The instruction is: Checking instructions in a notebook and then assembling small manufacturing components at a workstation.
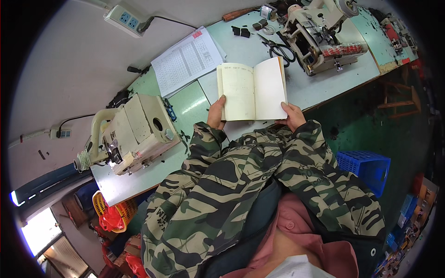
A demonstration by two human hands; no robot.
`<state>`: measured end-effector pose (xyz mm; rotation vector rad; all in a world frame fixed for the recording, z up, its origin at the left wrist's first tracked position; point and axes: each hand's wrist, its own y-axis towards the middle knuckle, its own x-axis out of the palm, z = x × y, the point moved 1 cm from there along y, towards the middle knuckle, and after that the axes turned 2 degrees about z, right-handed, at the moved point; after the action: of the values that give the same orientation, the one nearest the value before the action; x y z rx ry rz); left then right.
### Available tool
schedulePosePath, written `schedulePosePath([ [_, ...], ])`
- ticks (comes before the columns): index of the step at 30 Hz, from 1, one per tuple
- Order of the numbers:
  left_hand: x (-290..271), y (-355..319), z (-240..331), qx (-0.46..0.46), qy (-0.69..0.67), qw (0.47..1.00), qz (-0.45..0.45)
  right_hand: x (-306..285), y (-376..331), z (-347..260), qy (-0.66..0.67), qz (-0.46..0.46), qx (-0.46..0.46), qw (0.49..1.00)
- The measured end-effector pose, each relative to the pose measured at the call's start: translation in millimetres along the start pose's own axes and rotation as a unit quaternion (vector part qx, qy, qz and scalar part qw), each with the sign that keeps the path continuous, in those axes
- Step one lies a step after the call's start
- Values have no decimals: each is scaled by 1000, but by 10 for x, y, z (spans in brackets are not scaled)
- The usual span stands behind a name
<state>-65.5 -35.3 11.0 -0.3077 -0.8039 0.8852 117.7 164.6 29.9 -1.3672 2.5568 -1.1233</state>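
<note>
An open notebook (238,91) is held up in front of me over the table's near edge. Faint handwriting runs along the top of its left page, while the right page looks blank. My left hand (216,112) grips the lower left edge, thumb on the page and fingers behind. At the lower right corner, my right hand (293,116) pinches the pages the same way. Just beyond the notebook, printed sheets (187,61) lie on the table. A pair of black-handled scissors (281,52) rests to its right.
Sewing machines stand on the table (197,104), one at left (139,127) and one at far right (322,39). Black fabric pieces (241,32) lie near the wall. A blue crate (364,167) and a wooden stool (401,99) are on the floor at right, a yellow basket (121,213) at lower left.
</note>
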Motion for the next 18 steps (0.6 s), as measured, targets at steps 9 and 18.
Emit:
schedulePosePath([
  [9,11,-120,162,33,55,998,25,18,307,221,-47,22,58,997],
  [18,-197,-250,191,361,659,605,264,-49,372,308,-113,45,72,990],
])
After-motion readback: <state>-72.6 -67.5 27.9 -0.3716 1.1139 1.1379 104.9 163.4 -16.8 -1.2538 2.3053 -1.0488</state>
